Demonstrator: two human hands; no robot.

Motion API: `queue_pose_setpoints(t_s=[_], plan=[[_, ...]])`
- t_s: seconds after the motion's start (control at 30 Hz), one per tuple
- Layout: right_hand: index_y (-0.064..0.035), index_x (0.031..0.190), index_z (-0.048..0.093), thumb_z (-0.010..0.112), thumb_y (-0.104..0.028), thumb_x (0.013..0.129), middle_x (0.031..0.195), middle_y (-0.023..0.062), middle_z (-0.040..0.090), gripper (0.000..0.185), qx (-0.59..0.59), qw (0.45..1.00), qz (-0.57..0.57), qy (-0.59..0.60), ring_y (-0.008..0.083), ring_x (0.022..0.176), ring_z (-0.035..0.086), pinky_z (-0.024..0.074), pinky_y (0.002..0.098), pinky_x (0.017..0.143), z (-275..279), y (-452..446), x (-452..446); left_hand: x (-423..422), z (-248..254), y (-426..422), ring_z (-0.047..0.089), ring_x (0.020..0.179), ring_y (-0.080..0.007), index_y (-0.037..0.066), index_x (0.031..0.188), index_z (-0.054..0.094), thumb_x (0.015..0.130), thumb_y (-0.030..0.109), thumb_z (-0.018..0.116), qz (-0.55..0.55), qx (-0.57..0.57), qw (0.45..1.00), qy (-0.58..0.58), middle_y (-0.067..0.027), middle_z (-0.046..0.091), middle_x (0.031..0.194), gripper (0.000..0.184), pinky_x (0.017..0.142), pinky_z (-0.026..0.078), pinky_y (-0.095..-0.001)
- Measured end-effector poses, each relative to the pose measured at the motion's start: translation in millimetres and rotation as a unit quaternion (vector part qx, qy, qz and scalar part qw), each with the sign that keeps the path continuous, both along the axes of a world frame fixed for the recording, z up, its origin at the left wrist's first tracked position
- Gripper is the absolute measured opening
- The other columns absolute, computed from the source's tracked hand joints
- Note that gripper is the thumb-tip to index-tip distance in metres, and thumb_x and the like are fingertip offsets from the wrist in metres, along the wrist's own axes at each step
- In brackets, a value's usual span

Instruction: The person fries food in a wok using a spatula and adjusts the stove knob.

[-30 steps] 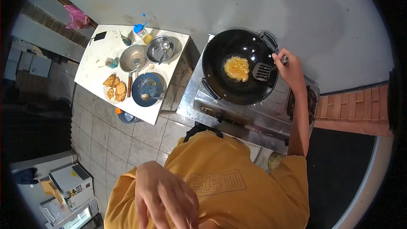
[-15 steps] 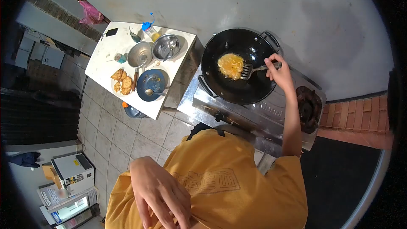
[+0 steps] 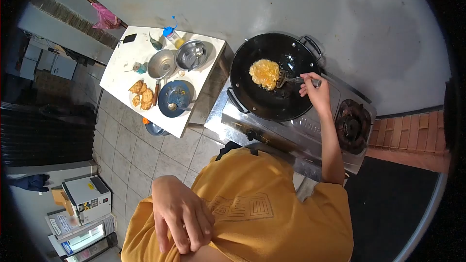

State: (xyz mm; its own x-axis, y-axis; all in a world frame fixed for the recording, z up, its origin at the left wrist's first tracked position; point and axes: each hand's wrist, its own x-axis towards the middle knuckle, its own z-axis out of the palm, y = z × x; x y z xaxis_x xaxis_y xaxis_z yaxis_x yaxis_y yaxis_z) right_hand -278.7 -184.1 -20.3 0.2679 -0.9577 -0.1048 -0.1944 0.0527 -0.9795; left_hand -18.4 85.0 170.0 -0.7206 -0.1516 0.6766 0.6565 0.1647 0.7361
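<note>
My right hand (image 3: 315, 90) is closed on the handle of a metal slotted spatula (image 3: 291, 80). The spatula's slotted head touches the right edge of a golden, frothy round of frying food (image 3: 264, 73), which looks like egg or batter. That food lies in oil in a large black two-handled wok (image 3: 257, 104) on the stove. Down by my yellow shirt (image 3: 286, 208), my left hand (image 3: 182, 216) hangs loosely with its fingers bent downward and partly apart. Nothing shows in it, and its fingertips rest close to the shirt and bare skin.
Left of the wok stands a white table (image 3: 114, 70) bearing browned fried pieces (image 3: 145, 98), a blue pan (image 3: 167, 90) with a spoon, a saucepan (image 3: 160, 63), a steel bowl (image 3: 182, 58) and a blue-capped bottle (image 3: 170, 33). A second burner (image 3: 352, 126) is right of the wok.
My right hand and the spatula have shifted slightly, the spatula's head turning at the food's edge. The food's surface looks paler and frothier. My left hand's fingers have curled in a little.
</note>
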Motion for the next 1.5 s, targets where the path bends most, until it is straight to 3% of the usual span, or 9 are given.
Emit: queue_pose_setpoints(t_s=[0.17, 0.5, 0.8, 0.87, 1.07, 1.2, 1.27, 1.37, 1.5], plan=[[0.0027, 0.101, 0.067, 0.056, -0.014, 0.099, 0.071, 0.0089, 0.063, 0.020, 0.030, 1.000, 0.006, -0.001, 0.0136, 0.056, 0.063, 0.0507, 0.0254, 0.051, 3.9, 5.4, 5.7, -6.5, 6.1, 0.8, 0.065, 0.095, -0.0299, -0.001, 0.102, 0.067, 0.097, 0.033, 0.062, 0.065, 0.038, 0.997, -0.010, -0.0145, 0.063, 0.106, 0.035, 0.075, 0.052, -0.0397], [0.0032, 0.103, 0.067, 0.054, -0.014, 0.099, 0.073, 0.0101, 0.064, 0.021, 0.067, 0.996, -0.008, -0.053, 0.0141, 0.057, 0.064, 0.0517, 0.0252, 0.052, -3.3, 2.8, 0.8, -4.2, -5.8, 5.3, 0.062, 0.096, -0.0297, 0.002, 0.105, 0.065, 0.096, 0.036, 0.063, 0.034, 0.021, 0.999, 0.019, -0.0129, 0.059, 0.112, 0.035, 0.076, 0.048, -0.0397], [0.0004, 0.092, 0.070, 0.058, -0.012, 0.094, 0.059, 0.0035, 0.058, 0.017, -0.095, 0.977, 0.018, 0.191, 0.0088, 0.049, 0.054, 0.0427, 0.0256, 0.048, 60.8, 18.9, 4.8, -3.8, -11.8, 8.4, 0.062, 0.095, -0.0292, 0.002, 0.106, 0.065, 0.094, 0.036, 0.066, 0.043, 0.018, 0.999, 0.025, -0.0152, 0.058, 0.114, 0.036, 0.074, 0.048, -0.0396], [0.0038, 0.084, 0.066, 0.062, -0.011, 0.087, 0.053, 0.0169, 0.054, 0.016, -0.222, 0.947, 0.023, 0.231, 0.0172, 0.047, 0.058, 0.0432, 0.0353, 0.050, 71.0, 18.7, 6.2, -6.1, -6.2, 10.3, 0.062, 0.095, -0.0302, 0.002, 0.104, 0.065, 0.095, 0.036, 0.064, 0.062, 0.056, 0.996, -0.010, -0.0155, 0.058, 0.114, 0.035, 0.073, 0.047, -0.0397], [0.0041, 0.080, 0.065, 0.063, -0.014, 0.084, 0.056, 0.0210, 0.054, 0.019, -0.230, 0.935, 0.033, 0.267, 0.0315, 0.047, 0.053, 0.0439, 0.0384, 0.054, 89.1, 12.3, 11.4, -5.9, -18.7, 13.0, 0.061, 0.092, -0.0300, 0.001, 0.107, 0.065, 0.095, 0.035, 0.064, 0.030, 0.022, 0.998, 0.051, -0.0150, 0.058, 0.112, 0.036, 0.071, 0.047, -0.0396], [0.0043, 0.078, 0.065, 0.063, -0.014, 0.082, 0.056, 0.0207, 0.053, 0.019, -0.224, 0.934, 0.042, 0.275, 0.0283, 0.047, 0.051, 0.0434, 0.0383, 0.054, 95.5, 2.0, 11.8, -7.2, -12.4, 17.7, 0.061, 0.090, -0.0284, 0.001, 0.106, 0.065, 0.095, 0.036, 0.065, 0.071, 0.077, 0.994, -0.008, -0.0146, 0.058, 0.112, 0.036, 0.071, 0.047, -0.0388], [0.0057, 0.078, 0.065, 0.063, -0.011, 0.084, 0.053, 0.0140, 0.055, 0.018, -0.211, 0.924, 0.064, 0.313, 0.0151, 0.046, 0.053, 0.0416, 0.0319, 0.050, 105.8, -0.2, 12.3, -5.3, -17.5, 18.8, 0.062, 0.089, -0.0267, 0.001, 0.103, 0.066, 0.094, 0.034, 0.066, 0.069, 0.051, 0.996, 0.021, -0.0149, 0.059, 0.113, 0.035, 0.071, 0.047, -0.0379], [0.0063, 0.076, 0.063, 0.062, -0.011, 0.085, 0.052, 0.0105, 0.054, 0.020, -0.205, 0.921, 0.073, 0.322, 0.0119, 0.044, 0.051, 0.0396, 0.0310, 0.047, 105.6, -6.9, 5.8, -2.3, -24.6, 21.5, 0.061, 0.091, -0.0270, 0.001, 0.103, 0.067, 0.092, 0.034, 0.068, 0.055, 0.033, 0.997, 0.048, -0.0160, 0.059, 0.115, 0.036, 0.073, 0.048, -0.0385], [0.0058, 0.072, 0.059, 0.062, -0.012, 0.082, 0.053, 0.0166, 0.049, 0.021, -0.197, 0.935, 0.037, 0.294, 0.0192, 0.046, 0.042, 0.0388, 0.0367, 0.051, 117.0, 5.1, 5.0, -4.4, -24.7, 18.0, 0.061, 0.097, -0.0292, 0.001, 0.106, 0.069, 0.092, 0.035, 0.068, 0.087, 0.099, 0.987, 0.096, -0.0175, 0.060, 0.116, 0.037, 0.078, 0.049, -0.0393]])
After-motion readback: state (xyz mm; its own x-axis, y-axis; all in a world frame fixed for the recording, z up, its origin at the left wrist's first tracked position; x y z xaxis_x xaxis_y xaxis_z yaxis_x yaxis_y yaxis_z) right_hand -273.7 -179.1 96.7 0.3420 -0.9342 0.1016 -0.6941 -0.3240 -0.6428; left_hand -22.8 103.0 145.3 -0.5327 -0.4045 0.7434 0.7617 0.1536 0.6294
